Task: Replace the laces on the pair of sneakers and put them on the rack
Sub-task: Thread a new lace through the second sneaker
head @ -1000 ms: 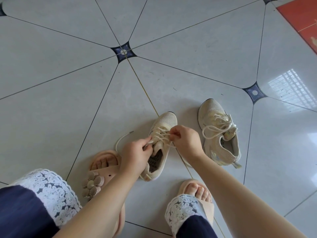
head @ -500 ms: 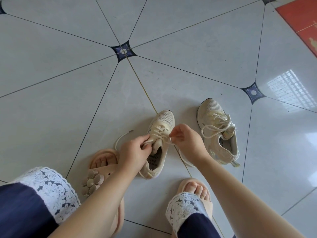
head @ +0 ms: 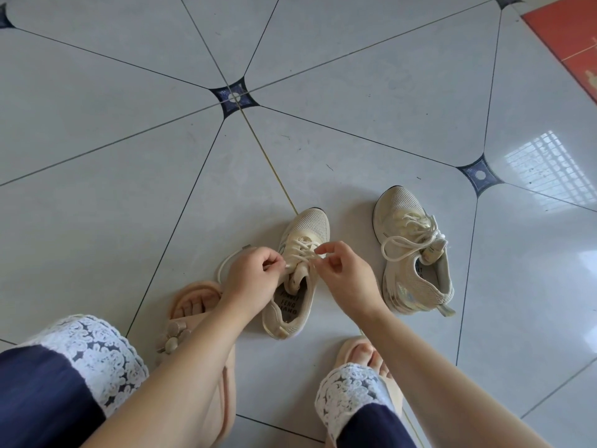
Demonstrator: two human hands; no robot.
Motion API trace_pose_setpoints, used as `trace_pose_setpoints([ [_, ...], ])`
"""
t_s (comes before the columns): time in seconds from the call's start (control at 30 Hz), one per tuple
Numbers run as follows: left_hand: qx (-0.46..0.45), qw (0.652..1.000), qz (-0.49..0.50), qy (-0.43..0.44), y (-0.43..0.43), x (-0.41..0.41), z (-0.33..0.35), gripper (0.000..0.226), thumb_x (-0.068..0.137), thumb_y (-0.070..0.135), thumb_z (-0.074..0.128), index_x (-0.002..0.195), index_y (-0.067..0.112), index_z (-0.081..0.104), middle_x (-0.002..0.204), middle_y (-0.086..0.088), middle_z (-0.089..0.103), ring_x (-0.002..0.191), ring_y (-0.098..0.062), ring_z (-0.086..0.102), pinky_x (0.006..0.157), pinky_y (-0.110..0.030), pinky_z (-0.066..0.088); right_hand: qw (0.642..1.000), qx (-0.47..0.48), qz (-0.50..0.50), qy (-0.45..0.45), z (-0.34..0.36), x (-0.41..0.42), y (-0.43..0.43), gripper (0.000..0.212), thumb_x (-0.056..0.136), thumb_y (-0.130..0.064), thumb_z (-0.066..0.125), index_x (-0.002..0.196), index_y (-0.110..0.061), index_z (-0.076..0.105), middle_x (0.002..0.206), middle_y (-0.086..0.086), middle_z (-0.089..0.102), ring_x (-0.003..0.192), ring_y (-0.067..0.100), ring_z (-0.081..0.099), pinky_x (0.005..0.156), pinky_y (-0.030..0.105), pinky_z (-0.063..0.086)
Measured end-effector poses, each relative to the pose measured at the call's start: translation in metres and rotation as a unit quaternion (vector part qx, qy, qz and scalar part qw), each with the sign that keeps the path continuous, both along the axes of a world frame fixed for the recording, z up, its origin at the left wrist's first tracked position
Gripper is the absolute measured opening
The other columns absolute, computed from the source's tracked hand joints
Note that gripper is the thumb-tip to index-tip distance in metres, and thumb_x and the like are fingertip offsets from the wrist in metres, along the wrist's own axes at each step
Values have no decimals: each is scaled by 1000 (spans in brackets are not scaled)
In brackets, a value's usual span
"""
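Note:
Two beige mesh sneakers stand on the grey tiled floor. The near sneaker (head: 298,273) lies between my hands, toe pointing away, its cream lace (head: 303,250) crossed over the tongue. My left hand (head: 250,276) pinches one lace end at the shoe's left side; a loop of that lace (head: 226,261) trails on the floor behind it. My right hand (head: 347,274) pinches the other lace end over the eyelets. The second sneaker (head: 413,253) sits to the right, laced and tied in a loose bow.
My feet in peach slippers (head: 193,302) rest on the floor just below the near sneaker, with lace-trimmed navy trouser legs (head: 74,357) at the bottom. A red mat (head: 568,37) lies at the top right corner. No rack is in view.
Both hands have shifted slightly on the laces; the right hand's fingers have loosened and lifted a little above the eyelets. The sneakers stay where they were.

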State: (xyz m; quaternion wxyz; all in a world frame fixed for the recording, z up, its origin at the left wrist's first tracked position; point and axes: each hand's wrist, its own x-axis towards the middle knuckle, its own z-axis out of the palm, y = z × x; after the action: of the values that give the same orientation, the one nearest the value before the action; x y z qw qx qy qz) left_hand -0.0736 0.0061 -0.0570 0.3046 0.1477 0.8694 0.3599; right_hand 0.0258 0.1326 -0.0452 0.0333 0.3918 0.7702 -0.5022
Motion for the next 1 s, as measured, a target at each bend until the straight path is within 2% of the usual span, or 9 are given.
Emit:
trace_pose_setpoints([
  [0.13,3,1000,6,12,2,1,1,15,83,16,60,70,24,58,64,11,57,61,1,51,56,-2,34,1000,1,-19,-2,-4,-2,3,14,86,-18,59,87,-32,56,76,1,66,61,4,50,55,6,36],
  [0.2,9,1000,4,22,5,0,2,8,85,18,59,82,25,62,63,11,55,59,2,50,56,-2,34,1000,-7,-30,-3,-5,-3,5,14,84,-16,60,87,-29,58,72,-3,64,61,3,50,54,5,36],
  [0.3,3,999,-27,31,7,-3,0,14,84,18,62,96,23,69,70,10,53,63,-2,48,59,-4,32,1000,-12,-27,-8,-8,-5,7,9,82,-22,67,87,-26,61,69,-13,58,63,1,51,56,6,36],
  [0.4,-8,999,-37,35,9,-6,-2,6,81,18,66,85,22,69,74,12,51,65,0,48,60,-3,32,1000,-7,-26,1,-6,-7,6,17,81,-19,69,85,-29,56,74,-13,59,69,4,55,58,4,37],
  [0.5,-8,998,-41,37,13,-6,-4,5,81,13,66,81,18,64,79,9,54,68,-8,48,60,-13,31,999,8,-44,22,-5,-6,6,32,77,-11,70,78,-34,49,73,-11,60,68,2,57,58,4,38],
  [0.63,6,996,-51,67,15,-5,-5,6,82,4,61,80,10,61,81,7,50,73,-12,45,61,-16,26,1000,14,1,3,-5,-4,0,16,78,-16,70,78,-28,60,73,-17,61,70,-4,56,65,9,39],
  [0.73,21,995,-46,82,14,-2,-5,8,82,-1,59,79,7,60,80,5,50,75,-13,43,60,-17,23,998,50,31,-18,-5,-7,0,6,81,-16,67,86,-20,67,82,-10,66,81,8,60,74,21,45],
  [0.83,0,991,-77,108,13,-1,-4,9,85,-2,53,83,5,57,85,3,49,78,-13,41,59,-18,20,988,123,78,-48,-5,-9,2,10,86,-12,56,91,-15,64,86,-4,64,81,15,54,67,28,39],
  [1.0,-44,983,-115,137,10,-2,-1,19,83,-7,46,84,12,49,91,0,51,73,-6,39,55,-20,19,982,132,117,-68,-1,-7,6,9,90,-11,46,92,-14,54,86,3,60,76,20,48,60,28,32],
])
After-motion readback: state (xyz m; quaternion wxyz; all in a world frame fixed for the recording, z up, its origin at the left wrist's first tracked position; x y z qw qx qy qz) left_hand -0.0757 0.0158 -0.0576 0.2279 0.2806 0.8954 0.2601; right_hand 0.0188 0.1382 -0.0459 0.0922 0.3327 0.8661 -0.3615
